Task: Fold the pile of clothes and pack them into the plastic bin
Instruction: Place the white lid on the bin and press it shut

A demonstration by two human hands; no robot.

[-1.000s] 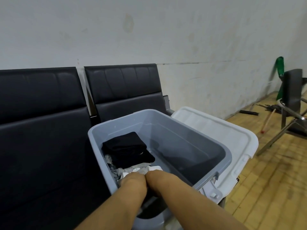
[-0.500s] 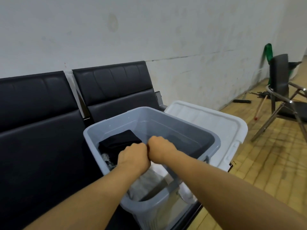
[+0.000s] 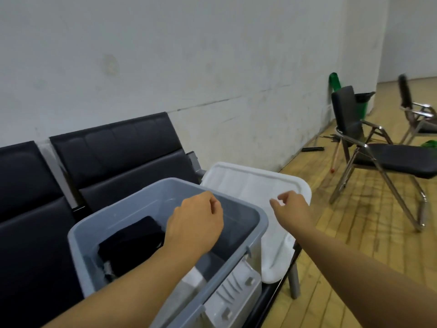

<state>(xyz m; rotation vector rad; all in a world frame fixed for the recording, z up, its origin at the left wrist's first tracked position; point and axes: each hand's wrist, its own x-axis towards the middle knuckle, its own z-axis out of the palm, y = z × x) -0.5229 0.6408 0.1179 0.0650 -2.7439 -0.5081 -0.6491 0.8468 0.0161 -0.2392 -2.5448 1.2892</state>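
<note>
- Sitting on the black seats (image 3: 123, 159): one gray plastic bin (image 3: 165, 197), one white lid (image 3: 250, 183) beside it.
- One black folded cloth (image 3: 132, 240) lies in the bin, below the left hand (image 3: 196, 223).
- Both hands hold nothing; the left hand's fingers curl loosely, the right hand (image 3: 293, 209) hangs over the lid, fingers loose and apart.

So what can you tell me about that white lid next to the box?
The white lid looks like smooth plastic, rectangular with rounded corners, a raised rim and shallow grooves across its top. It lies off the grey bin, tilted, resting on the black seat with its right side hanging past the seat's edge. The bin hides its left edge. The right hand hovers over it, fingers loosely curled; whether it touches cannot be told.
</note>
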